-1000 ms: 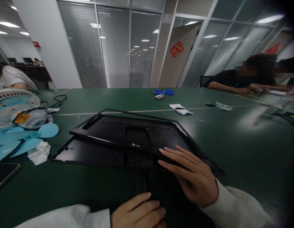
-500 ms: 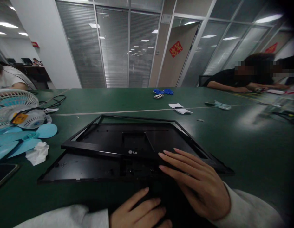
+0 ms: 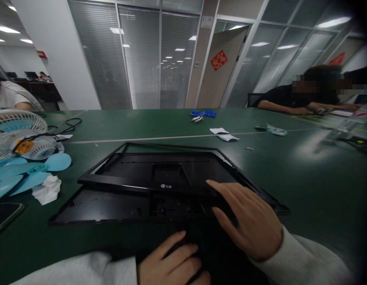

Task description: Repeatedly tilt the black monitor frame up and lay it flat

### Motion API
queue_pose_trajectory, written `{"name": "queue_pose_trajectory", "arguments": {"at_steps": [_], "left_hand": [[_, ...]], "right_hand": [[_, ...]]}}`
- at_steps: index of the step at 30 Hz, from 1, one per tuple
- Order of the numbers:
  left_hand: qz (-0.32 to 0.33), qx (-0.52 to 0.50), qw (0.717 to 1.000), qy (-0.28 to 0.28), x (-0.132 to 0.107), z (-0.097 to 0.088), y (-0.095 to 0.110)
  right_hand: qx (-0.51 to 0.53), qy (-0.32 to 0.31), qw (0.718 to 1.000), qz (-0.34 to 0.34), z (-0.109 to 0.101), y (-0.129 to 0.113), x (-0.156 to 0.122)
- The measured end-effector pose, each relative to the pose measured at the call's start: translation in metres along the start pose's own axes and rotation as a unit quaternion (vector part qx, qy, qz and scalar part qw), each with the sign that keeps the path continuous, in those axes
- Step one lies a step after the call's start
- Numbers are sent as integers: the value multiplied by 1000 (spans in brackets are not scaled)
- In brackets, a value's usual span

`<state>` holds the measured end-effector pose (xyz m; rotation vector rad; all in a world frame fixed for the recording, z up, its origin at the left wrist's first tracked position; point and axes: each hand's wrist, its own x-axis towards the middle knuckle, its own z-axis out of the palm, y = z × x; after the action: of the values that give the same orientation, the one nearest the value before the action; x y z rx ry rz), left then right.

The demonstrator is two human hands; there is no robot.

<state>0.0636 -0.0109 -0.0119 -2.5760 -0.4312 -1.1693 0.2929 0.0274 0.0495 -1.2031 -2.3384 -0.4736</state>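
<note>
A black monitor bezel [image 3: 112,180] with an LG logo lies skewed on top of a black monitor back cover [image 3: 109,208] on the green table. My right hand [image 3: 245,219] is over the right part of the bezel's lower bar. Its fingers reach across the bar, and its thumb is spread apart below; whether they press on it I cannot tell. My left hand [image 3: 174,263] is open in front of the cover's near edge, fingers slightly bent and apart. The dark area under its fingertips is too dim to make out.
On the left are a fan cage [image 3: 19,132], light blue fan blades [image 3: 31,174], crumpled tissue [image 3: 48,190] and a phone [image 3: 5,215]. Farther back lie blue gloves [image 3: 204,114], papers [image 3: 223,134] and a pale green piece [image 3: 275,130]. People sit at both sides.
My right hand has shifted slightly up and right, with its thumb now spread away from its fingers. My left hand, the bezel and the cover stay nearly in place.
</note>
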Motion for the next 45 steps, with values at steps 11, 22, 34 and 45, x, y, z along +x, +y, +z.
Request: {"name": "queue_pose_trajectory", "arguments": {"at_steps": [11, 22, 34, 45], "left_hand": [[-1, -7, 1000, -2, -4, 0, 1], [0, -7, 1000, -5, -6, -3, -1], [0, -12, 1000, 4, -4, -4, -2], [1, -14, 1000, -5, -5, -5, -2]], "right_hand": [[-15, 18, 999, 23, -3, -5, -2], [-59, 92, 994, 12, -9, 3, 0], [-80, 113, 990, -26, -9, 14, -2], [-70, 112, 990, -51, -9, 26, -6]]}}
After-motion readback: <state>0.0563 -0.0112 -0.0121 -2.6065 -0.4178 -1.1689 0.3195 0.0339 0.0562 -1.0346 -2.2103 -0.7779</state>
